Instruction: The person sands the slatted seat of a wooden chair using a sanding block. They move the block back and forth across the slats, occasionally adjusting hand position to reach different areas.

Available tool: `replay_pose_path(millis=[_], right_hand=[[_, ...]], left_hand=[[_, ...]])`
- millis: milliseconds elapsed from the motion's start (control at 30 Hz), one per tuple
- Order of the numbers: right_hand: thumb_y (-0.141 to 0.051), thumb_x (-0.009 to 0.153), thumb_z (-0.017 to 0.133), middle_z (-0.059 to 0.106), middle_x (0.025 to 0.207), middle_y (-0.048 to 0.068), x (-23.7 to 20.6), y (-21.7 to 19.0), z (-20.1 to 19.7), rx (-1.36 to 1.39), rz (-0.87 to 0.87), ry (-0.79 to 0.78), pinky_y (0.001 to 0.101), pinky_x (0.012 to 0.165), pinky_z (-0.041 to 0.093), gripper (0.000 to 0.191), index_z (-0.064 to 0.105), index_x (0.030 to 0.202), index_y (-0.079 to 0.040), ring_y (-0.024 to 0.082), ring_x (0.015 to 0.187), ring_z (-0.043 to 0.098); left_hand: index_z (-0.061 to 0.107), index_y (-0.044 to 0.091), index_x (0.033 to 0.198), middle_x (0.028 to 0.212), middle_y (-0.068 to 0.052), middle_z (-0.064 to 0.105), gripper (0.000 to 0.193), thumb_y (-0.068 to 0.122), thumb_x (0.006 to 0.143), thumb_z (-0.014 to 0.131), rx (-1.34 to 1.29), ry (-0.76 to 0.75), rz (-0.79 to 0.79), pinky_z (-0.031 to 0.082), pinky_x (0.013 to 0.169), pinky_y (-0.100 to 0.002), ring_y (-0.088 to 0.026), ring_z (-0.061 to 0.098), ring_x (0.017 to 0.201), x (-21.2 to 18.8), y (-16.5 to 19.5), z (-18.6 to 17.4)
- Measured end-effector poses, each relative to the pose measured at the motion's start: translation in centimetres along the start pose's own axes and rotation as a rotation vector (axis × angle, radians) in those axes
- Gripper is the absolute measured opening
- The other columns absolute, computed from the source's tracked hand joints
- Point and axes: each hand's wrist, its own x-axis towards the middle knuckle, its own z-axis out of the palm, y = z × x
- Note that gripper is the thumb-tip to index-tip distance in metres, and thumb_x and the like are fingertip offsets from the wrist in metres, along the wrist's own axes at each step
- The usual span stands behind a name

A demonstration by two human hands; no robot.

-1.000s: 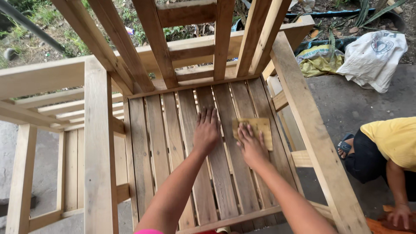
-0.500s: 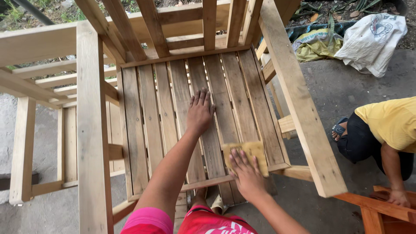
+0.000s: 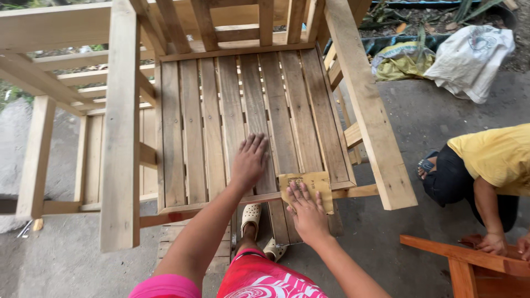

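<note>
Looking down at an unfinished wooden slatted chair (image 3: 243,110) on a concrete floor (image 3: 419,132). The person's left hand (image 3: 249,161) lies flat, fingers spread, on the seat slats near the front edge. The right hand (image 3: 307,212) presses a tan sheet of sandpaper (image 3: 309,182) flat against the seat's front right corner. Pale clogs (image 3: 251,215) show beneath the seat. To the right, another person in a yellow shirt (image 3: 497,157) crouches over reddish wooden pieces (image 3: 464,259). White and yellow sacks (image 3: 441,55) lie beyond.
</note>
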Motion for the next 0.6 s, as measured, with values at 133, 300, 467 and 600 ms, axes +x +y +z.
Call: replay_pose_path(millis=[133,300,467,600], right_hand=[[-0.040,0.106,0.034,0.017,0.170,-0.005,5.4,0.3,-0.4,-0.023,-0.031,0.016,0.0557,0.122,0.010,0.058,0.025,0.161,-0.023,0.022,0.155,0.013],[-0.042,0.107,0.034,0.015,0.172,-0.005,10.0,0.2,-1.5,-0.036,0.026,-0.052,0.0531,0.127,0.012,0.058,0.027,0.161,-0.023,0.021,0.159,0.013],[-0.041,0.104,0.035,0.017,0.170,-0.004,2.0,-0.6,-0.5,-0.042,-0.039,0.012,0.0541,0.123,0.014,0.061,0.026,0.161,-0.021,0.021,0.156,0.013],[-0.044,0.105,0.031,0.017,0.170,-0.007,2.9,-0.9,-0.1,-0.129,0.016,-0.001,0.0545,0.125,0.012,0.060,0.024,0.161,-0.025,0.017,0.156,0.012]], left_hand=[[0.047,0.011,0.153,0.162,-0.011,0.040,0.053,0.036,0.106,0.042,0.015,0.006,-0.024,0.020,0.125,-0.045,-0.030,0.032,0.152,-1.9,0.6,0.1],[0.052,0.011,0.149,0.160,-0.010,0.045,0.051,0.035,0.105,0.045,-0.012,0.035,-0.038,0.024,0.125,-0.045,-0.030,0.036,0.151,-2.2,0.9,-0.2],[0.055,0.011,0.147,0.156,-0.010,0.049,0.049,0.032,0.103,0.048,0.000,0.064,-0.038,0.027,0.122,-0.046,-0.030,0.041,0.147,-3.4,1.1,-0.8],[0.056,0.011,0.145,0.155,-0.011,0.051,0.047,0.030,0.102,0.050,0.015,0.091,-0.054,0.029,0.122,-0.046,-0.030,0.044,0.146,-3.7,1.5,-1.2]])
